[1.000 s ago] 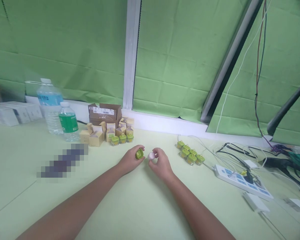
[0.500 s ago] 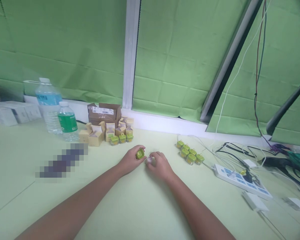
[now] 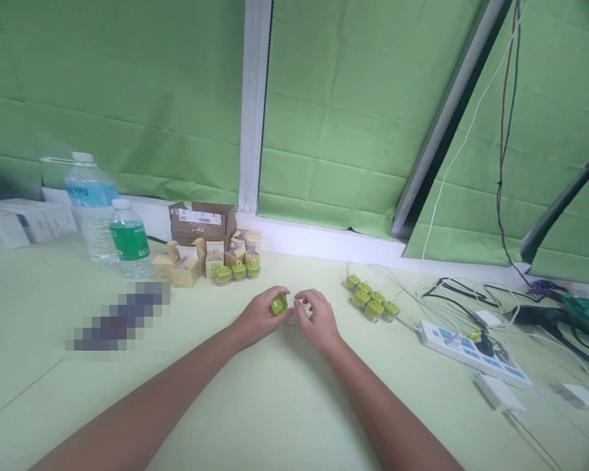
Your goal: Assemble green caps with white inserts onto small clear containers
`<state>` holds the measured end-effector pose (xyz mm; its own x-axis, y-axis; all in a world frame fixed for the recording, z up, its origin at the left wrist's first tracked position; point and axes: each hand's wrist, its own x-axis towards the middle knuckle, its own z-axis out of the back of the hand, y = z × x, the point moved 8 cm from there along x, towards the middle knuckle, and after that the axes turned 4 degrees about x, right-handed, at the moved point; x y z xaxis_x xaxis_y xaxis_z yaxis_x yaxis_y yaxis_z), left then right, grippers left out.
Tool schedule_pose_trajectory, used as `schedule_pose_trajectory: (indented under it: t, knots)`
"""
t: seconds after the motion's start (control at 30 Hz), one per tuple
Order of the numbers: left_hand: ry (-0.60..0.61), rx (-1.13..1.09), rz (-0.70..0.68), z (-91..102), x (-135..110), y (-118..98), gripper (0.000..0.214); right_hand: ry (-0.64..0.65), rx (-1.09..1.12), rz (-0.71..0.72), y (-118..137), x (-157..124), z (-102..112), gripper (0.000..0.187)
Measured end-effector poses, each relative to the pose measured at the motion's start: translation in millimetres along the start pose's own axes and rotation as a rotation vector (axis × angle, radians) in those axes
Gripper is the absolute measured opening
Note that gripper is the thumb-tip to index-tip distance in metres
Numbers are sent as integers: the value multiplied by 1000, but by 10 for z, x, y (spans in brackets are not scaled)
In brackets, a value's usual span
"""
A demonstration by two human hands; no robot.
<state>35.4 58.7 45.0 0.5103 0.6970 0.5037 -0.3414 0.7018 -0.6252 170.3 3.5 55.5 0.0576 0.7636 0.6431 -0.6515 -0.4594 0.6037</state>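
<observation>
My left hand (image 3: pixel 261 315) is closed around a small green lid (image 3: pixel 278 303), its hollow side turned up toward me. Close by on the right, my right hand (image 3: pixel 317 317) has its thumb and fingers bent together in a pinch. A pale, see-through piece (image 3: pixel 292 318) shows below its fingertips, and a speck of yellow lies between them; the fingers mostly hide both. To the right stand several small clear boxes with green lids (image 3: pixel 374 310). Others of the same kind (image 3: pixel 238 271) are lined up farther back on the left.
Small open cardboard boxes (image 3: pixel 185 271) and a larger brown carton (image 3: pixel 202 222) stand at the back left, beside two water bottles (image 3: pixel 130 241). A white power strip (image 3: pixel 472 353) with tangled cables and a white adapter (image 3: pixel 499 392) lies on the right. Green blinds (image 3: pixel 334 118) hang behind the table.
My left hand has shifted slightly right with the green lid, which now faces up more. My right hand's fingers have risen a little and changed their grip around the pale piece.
</observation>
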Motion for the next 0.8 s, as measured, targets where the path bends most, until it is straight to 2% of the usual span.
schedule_pose_trajectory:
  t: [0.17,0.27,0.33,0.5,0.8]
  knots:
    - [29,-63,-68,-53,-39,-132,39,138,200,24,184,-1,-99,16]
    - [16,-71,-139,-65,-74,-219,47,165,271,-22,205,-25,-160,16]
    - [11,-64,-139,-74,-89,-225,56,159,292,-84,160,-41,-193,16]
    - [69,-35,-93,-159,-92,-142,65,100,252,-182,16,-53,-209,13]
    - [60,2,-49,-182,-71,-33,55,112,71,-114,3,-39,-215,11]
